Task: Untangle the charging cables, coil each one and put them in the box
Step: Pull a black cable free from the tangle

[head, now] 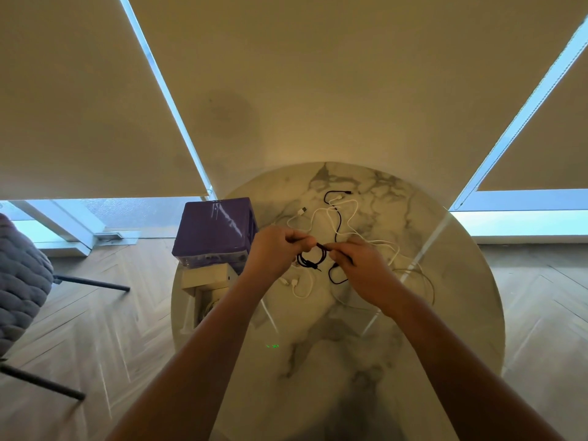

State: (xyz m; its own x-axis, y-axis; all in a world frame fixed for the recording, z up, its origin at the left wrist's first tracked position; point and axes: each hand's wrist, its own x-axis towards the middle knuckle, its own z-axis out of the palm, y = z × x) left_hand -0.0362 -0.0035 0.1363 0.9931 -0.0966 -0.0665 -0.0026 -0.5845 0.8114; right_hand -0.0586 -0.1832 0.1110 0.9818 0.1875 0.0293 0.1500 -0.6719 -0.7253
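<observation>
Both hands worked above the round marble-topped table (445, 313). Left hand (275, 249) pinched the thin black charging cable (310, 261), its small coil hanging below, apparently to keep the loops gathered. Right hand (361, 265) pinched the same cable's next stretch, held taut between the 2. White cables (337, 211) lay tangled beyond. Open white cardboard box (206, 291) waited left, before the purple box (214, 227).

A home living space is suggested. A round marble-patterned worktop (366, 329) is set on herringbone wood flooring (105, 329), roller blinds (79, 106) are drawn over tall windows, and a padded grey chair (19, 275) on thin dark legs is seen at the left.
</observation>
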